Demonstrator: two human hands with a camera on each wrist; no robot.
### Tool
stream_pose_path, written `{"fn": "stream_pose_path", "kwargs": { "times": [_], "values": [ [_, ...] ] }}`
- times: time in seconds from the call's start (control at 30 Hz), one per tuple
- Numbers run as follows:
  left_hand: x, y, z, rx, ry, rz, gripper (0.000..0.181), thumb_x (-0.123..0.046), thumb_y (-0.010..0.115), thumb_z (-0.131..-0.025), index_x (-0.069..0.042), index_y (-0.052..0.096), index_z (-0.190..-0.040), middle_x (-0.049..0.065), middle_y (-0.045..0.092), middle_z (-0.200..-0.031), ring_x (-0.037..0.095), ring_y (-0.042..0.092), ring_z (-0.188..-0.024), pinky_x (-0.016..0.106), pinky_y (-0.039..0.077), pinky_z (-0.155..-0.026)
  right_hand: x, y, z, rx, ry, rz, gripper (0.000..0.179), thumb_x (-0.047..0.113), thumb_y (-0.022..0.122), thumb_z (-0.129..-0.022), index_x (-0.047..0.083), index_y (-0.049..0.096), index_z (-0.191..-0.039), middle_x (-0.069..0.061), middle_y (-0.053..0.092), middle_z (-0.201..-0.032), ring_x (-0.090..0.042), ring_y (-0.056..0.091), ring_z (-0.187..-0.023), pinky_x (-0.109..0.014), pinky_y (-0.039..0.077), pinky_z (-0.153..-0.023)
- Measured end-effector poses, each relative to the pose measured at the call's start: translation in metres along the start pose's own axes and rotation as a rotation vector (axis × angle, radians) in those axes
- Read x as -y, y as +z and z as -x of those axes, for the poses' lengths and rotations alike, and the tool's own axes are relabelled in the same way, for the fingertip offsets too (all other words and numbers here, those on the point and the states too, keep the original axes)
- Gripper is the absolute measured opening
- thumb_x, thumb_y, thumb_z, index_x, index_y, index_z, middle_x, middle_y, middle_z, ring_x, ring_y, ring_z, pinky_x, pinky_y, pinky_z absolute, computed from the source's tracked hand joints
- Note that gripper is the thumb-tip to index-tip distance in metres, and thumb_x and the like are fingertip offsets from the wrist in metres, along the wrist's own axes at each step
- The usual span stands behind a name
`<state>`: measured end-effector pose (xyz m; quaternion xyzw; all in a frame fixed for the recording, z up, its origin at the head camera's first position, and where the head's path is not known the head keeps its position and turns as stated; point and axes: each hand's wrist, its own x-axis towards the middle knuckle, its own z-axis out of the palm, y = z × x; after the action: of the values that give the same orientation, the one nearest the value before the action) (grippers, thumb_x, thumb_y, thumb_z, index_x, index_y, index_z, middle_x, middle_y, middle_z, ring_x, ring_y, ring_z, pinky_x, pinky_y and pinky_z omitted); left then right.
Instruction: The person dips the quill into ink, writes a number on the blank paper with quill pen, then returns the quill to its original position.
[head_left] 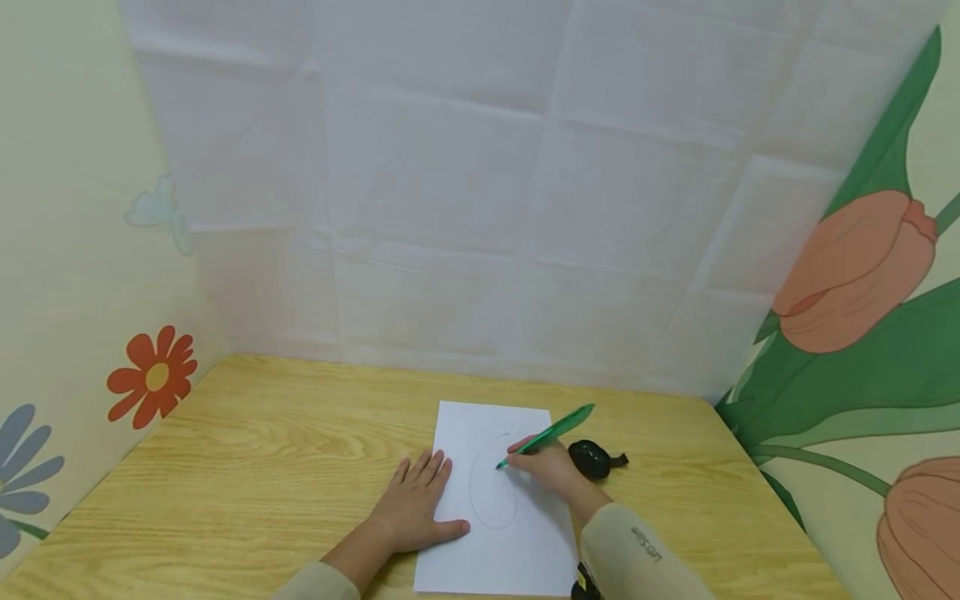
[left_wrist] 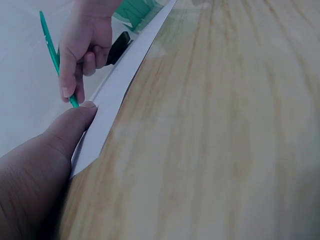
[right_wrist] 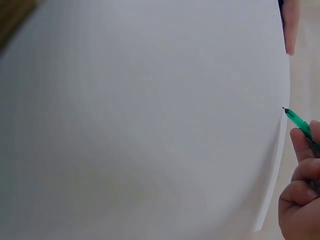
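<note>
A white sheet of paper [head_left: 495,567] lies on the wooden table, bearing a thin curved line like an open oval. My left hand [head_left: 415,507] rests flat over the sheet's left edge, fingers spread and thumb on the paper. In my right hand [head_left: 553,471] I hold a green pen [head_left: 558,429] with a leaf-shaped top end. Its tip is at the paper, inside the curve. The right wrist view shows the pen's dark tip and my curled fingers [right_wrist: 302,192]; from the left wrist, the pen [left_wrist: 51,47] slants up out of my right hand.
Right of the sheet, a round black object [head_left: 590,459] with a short tail lies on the table [head_left: 300,467]; its kind is unclear. Another dark object [head_left: 584,583] is partly hidden beside my right sleeve [head_left: 637,550]. A white sheet [head_left: 450,208] covers the back wall.
</note>
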<state>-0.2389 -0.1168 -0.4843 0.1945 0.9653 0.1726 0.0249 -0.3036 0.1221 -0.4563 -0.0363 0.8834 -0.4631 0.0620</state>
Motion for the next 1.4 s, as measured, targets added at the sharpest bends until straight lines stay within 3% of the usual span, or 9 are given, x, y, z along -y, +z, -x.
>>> {"fn": "stream_pose_path", "kwargs": {
  "times": [0.43,0.77,1.4],
  "values": [
    [0.009,0.011,-0.004,-0.037,0.020,-0.010,0.103,-0.075,0.054,-0.082,-0.001,0.035,-0.150,0.021,0.028,-0.159,0.039,0.021,-0.150,0.062,0.012,-0.120,0.004,0.006,0.000,-0.005,0.032,0.009,0.019,0.021,0.077,-0.082,0.009,0.074,-0.097,-0.005,0.073,-0.095,-0.016,0.064,-0.086,-0.035,0.053,-0.079],
    [0.008,0.010,-0.002,-0.036,0.016,-0.013,0.103,-0.075,0.054,-0.082,-0.001,0.035,-0.150,0.020,0.028,-0.159,0.039,0.021,-0.150,0.061,0.012,-0.120,0.003,0.010,-0.004,-0.014,0.005,0.012,0.018,0.020,0.078,-0.081,0.009,0.075,-0.095,-0.005,0.074,-0.094,-0.014,0.064,-0.085,-0.031,0.052,-0.078],
    [0.003,0.001,0.000,-0.007,0.012,0.017,0.105,-0.076,0.053,-0.082,0.001,0.034,-0.151,0.021,0.026,-0.160,0.039,0.019,-0.150,0.062,0.011,-0.120,0.009,0.014,-0.003,0.021,-0.031,-0.024,0.018,0.018,0.075,-0.084,0.007,0.074,-0.099,-0.009,0.074,-0.104,-0.020,0.067,-0.098,-0.041,0.054,-0.090]
  ]
}}
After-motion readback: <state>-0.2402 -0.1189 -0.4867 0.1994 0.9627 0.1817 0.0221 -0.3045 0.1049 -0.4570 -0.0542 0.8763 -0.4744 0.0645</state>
